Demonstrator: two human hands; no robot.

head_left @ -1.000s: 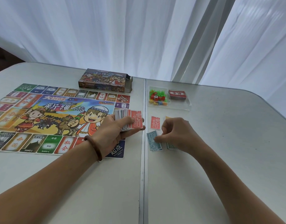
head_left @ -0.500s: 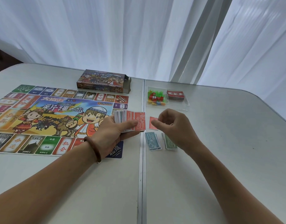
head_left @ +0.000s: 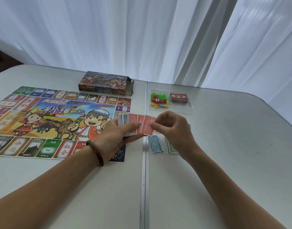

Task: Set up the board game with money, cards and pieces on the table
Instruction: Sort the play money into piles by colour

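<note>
At the money stack point(head_left: 132, 123) — right hand point(head_left: 172, 129) back, pinching top note point(head_left: 146, 129)

2 bare forearms reaching in from the lower corners, left hand point(head_left: 115, 134) cupped under a stack of notes point(head_left: 125, 119), thumb laid across it, right hand point(head_left: 171, 128) alongside, thumb and forefinger pinching the top red note point(head_left: 147, 129)
</note>
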